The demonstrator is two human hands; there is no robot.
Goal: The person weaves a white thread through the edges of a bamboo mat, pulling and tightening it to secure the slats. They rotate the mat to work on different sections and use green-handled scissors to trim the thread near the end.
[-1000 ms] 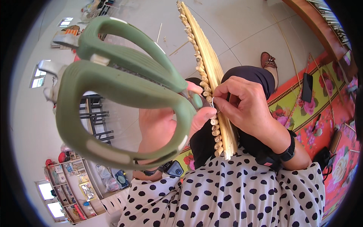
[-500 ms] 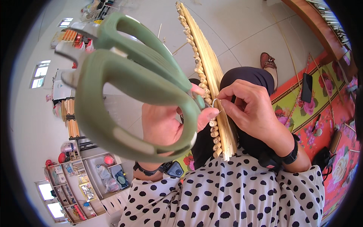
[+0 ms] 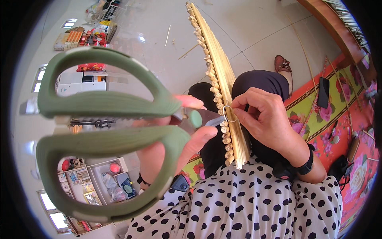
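Observation:
A long bundle of pale straw-like stalks point(image 3: 220, 65) lies over my lap, with a row of knobbly bound ends down its left edge. My left hand point(image 3: 195, 144) grips green-handled scissors point(image 3: 113, 109) near their pivot. The handles loom large toward the left, and the blade tips point at the bundle's edge. My left palm is partly hidden behind the handles. My right hand point(image 3: 262, 115) is closed in a pinch on a thin white cord point(image 3: 224, 113), which forms a small loop at the bundle's edge beside the blade tips.
On the right, a floral mat point(image 3: 318, 115) bears a black phone point(image 3: 323, 92) and several thin stalks. A wooden table edge point(image 3: 332, 28) curves across the upper right. Shelving point(image 3: 89, 175) with small goods stands at the lower left. Loose stalks lie on the tiled floor point(image 3: 254, 24).
The scissors have swung left and down, away from over the bundle, and their handles have spread apart. My left hand has shifted slightly left; my right hand still pinches the cord.

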